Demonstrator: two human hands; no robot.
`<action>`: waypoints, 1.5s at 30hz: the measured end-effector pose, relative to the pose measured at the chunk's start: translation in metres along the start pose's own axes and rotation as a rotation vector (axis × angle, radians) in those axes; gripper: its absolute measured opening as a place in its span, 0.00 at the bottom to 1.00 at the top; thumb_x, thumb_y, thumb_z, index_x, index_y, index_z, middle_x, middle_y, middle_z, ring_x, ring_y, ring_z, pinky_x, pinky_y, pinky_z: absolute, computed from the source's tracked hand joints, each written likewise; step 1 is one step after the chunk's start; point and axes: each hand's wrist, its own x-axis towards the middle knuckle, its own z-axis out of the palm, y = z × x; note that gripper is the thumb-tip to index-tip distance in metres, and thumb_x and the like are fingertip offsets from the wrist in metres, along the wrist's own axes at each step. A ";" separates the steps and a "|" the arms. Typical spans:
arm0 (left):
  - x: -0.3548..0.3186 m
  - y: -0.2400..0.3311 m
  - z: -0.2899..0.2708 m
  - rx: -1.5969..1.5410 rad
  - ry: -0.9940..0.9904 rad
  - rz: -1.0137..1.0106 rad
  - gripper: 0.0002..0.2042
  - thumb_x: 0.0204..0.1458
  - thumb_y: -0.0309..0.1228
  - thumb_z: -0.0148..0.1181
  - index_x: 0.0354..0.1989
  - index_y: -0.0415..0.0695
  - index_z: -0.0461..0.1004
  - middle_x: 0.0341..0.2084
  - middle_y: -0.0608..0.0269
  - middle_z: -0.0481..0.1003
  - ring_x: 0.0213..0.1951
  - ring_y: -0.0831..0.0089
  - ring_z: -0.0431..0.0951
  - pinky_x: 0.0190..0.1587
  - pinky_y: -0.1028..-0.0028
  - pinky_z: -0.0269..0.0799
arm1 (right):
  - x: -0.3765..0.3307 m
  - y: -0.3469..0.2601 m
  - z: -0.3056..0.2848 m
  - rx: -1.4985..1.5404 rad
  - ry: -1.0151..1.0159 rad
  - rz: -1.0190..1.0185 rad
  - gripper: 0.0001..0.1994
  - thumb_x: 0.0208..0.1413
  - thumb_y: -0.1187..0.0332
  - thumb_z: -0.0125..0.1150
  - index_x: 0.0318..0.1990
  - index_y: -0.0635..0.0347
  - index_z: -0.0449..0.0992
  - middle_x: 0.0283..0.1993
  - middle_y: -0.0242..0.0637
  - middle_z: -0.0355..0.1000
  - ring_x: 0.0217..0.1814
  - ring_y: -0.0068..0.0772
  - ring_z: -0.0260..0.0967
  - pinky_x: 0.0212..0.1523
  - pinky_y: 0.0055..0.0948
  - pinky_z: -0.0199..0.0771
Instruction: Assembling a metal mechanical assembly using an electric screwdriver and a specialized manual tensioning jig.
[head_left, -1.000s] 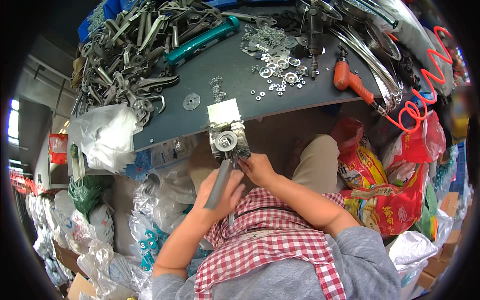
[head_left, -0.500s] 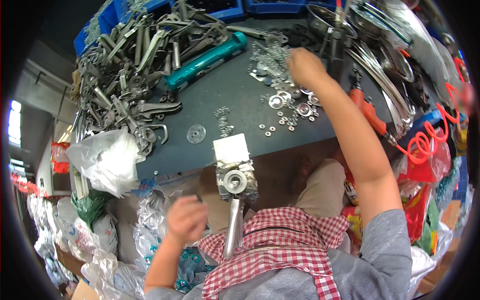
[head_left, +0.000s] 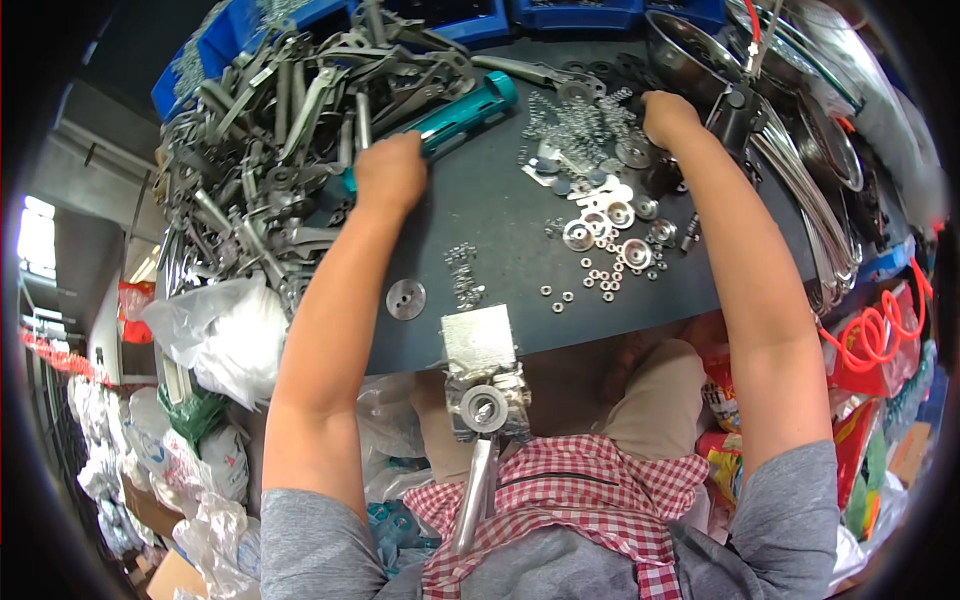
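Observation:
My left hand (head_left: 391, 172) is over the lower part of a teal tube (head_left: 465, 116), at the edge of a heap of grey metal handles and levers (head_left: 270, 130). Its fingers are slightly smeared and mostly hidden by the back of the hand. At the far right, my right hand (head_left: 671, 119) is bent down with curled fingers among dark parts, beside a pile of small springs (head_left: 575, 125). What it holds, if anything, is hidden. Near me stands a metal fixture with a round ring (head_left: 484, 408) and a pale flat plate (head_left: 478, 338) on top.
Round metal discs (head_left: 620, 213) and several small nuts (head_left: 558, 307) lie right of centre. A clear disc (head_left: 405, 299) and a spring cluster (head_left: 463, 275) are near the front edge. Steel bowls (head_left: 690, 50), a black hanging tool (head_left: 735, 112) and a red coiled hose (head_left: 875, 335) are on the right.
My left hand has risen from beside the fixture to the teal tube. My right hand has moved from the springs to the dark parts right of them. The view has shifted slightly.

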 end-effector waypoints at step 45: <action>-0.338 -0.035 -0.169 -1.000 0.364 -0.760 0.34 0.49 0.58 0.46 0.38 0.30 0.71 0.24 0.49 0.72 0.23 0.72 0.70 0.28 0.74 0.69 | -0.290 -0.091 -0.016 1.595 -0.554 -0.314 0.14 0.52 0.68 0.56 0.43 0.67 0.72 0.29 0.30 0.71 0.26 0.14 0.67 0.25 0.14 0.64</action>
